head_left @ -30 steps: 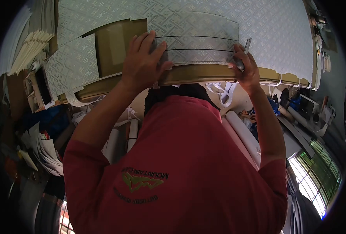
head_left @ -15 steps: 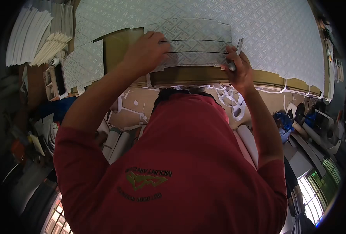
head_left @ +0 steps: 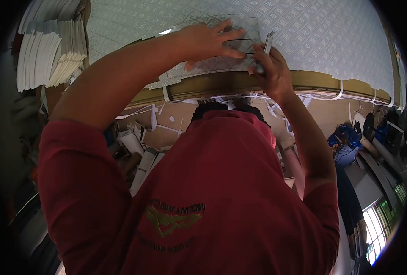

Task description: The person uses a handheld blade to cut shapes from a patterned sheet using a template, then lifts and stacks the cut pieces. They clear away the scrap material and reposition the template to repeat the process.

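Note:
My left hand (head_left: pixel 210 43) lies over a clear plate (head_left: pixel 251 26) with thin dark lines across it, fingers spread and pointing right. The plate rests on a pale patterned sheet (head_left: pixel 322 41), close to the bench's near edge. At the plate's right end, my right hand (head_left: pixel 275 75) is closed around a slim silver cutter (head_left: pixel 268 43), which tilts upward and away from me. Its fingertips are right by the plate's near right corner. My left forearm hides much of the plate's left side.
Stacks of folded white sheets (head_left: pixel 38 59) stand at the far left. A yellowish-brown bench edge (head_left: pixel 203 85) runs in front of me. White strips and scraps (head_left: pixel 154 118) lie on the floor below. Rolls (head_left: pixel 144 169) stand at lower left, and a blue bag (head_left: pixel 345 140) sits at right.
My left hand has moved right across the plate and its fingers have spread. My right hand, still holding the cutter, appears slightly farther left. The whole view has shifted a little.

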Motion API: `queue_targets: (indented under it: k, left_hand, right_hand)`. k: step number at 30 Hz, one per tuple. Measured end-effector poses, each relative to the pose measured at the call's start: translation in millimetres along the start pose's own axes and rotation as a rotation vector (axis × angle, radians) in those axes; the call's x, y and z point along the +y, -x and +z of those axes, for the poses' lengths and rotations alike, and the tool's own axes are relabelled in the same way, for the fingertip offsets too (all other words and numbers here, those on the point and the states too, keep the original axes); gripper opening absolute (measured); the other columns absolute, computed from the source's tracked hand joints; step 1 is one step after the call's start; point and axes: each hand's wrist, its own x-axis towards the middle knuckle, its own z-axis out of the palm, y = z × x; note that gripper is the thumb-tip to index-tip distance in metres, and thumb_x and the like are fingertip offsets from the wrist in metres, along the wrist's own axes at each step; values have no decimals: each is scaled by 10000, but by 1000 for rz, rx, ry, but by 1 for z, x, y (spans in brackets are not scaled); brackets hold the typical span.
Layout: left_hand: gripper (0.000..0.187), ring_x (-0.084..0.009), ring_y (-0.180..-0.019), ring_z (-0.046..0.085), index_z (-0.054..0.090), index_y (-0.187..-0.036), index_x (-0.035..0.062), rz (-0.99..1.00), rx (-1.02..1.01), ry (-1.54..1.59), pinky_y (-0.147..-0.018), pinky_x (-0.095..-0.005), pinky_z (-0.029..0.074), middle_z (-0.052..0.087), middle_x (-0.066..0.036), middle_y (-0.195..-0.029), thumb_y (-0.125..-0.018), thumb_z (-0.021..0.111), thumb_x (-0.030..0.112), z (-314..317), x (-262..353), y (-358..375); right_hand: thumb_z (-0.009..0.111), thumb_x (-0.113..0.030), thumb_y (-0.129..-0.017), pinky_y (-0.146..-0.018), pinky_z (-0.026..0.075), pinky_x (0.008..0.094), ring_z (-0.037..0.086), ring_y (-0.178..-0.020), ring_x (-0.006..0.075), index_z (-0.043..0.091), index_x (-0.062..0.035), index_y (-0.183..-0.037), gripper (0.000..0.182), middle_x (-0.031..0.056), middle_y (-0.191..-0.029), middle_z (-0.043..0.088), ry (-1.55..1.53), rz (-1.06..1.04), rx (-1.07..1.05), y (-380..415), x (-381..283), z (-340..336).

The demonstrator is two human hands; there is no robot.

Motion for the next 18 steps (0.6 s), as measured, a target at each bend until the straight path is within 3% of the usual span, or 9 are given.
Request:
queue_targets:
  k: [3,6,8,9,11,15,18]
  left_hand:
    - [1387,-390,-1572,182,312,-1577,483,-12,-14,-2,-1067,-523,539,40,-50,-1738,-413,1004,185,1,1,-2]
    - [1390,-377,-1584,145,296,-1583,487,-30,-25,26,-1088,-545,524,15,-44,-1740,-427,997,165,0,1,-5]
    - [1360,-359,-1593,106,290,-1585,487,-49,-87,52,-1114,-561,506,-9,-26,-1741,-464,983,151,-2,2,-4]
    - [1360,-359,-1593,106,290,-1585,487,-51,-87,57,-1114,-561,506,-9,-26,-1741,-464,983,151,-2,1,-5]
    - [1343,-345,-1596,94,289,-1586,484,-62,-78,71,-1127,-569,498,-30,-5,-1741,-484,972,131,1,2,-5]
    - [1365,-341,-1595,96,293,-1585,480,-57,-45,94,-1130,-568,497,-33,4,-1742,-461,977,115,9,0,-7]
    - [1394,-336,-1595,101,294,-1583,483,-69,-28,77,-1137,-564,495,-28,9,-1743,-429,981,107,11,1,-8]
  right_hand:
    - [830,-98,-765,-991,501,483,632,-1123,412,588,-61,-1129,439,167,-1303,677,-19,13,25,0,-1,1]
    - [821,-82,-786,-922,530,479,661,-1058,385,598,-58,-1123,405,153,-1198,711,-99,46,92,-2,-7,-9]
    - [808,-61,-818,-826,554,438,694,-981,332,630,-49,-1118,349,128,-1001,729,-236,182,89,3,-17,-23]
    - [808,-61,-818,-826,554,438,694,-981,332,630,-49,-1118,349,128,-1001,729,-239,182,84,8,-21,-29]
    - [794,-43,-848,-739,552,380,704,-868,287,668,-39,-1113,293,103,-841,698,-411,415,29,23,-26,-43]
    - [782,-33,-865,-711,538,336,689,-795,249,693,-45,-1122,272,103,-829,695,-393,413,-61,33,-26,-67]
    - [754,-19,-889,-671,528,316,665,-734,220,702,-44,-1100,219,105,-854,704,-319,249,-45,29,-16,-72]
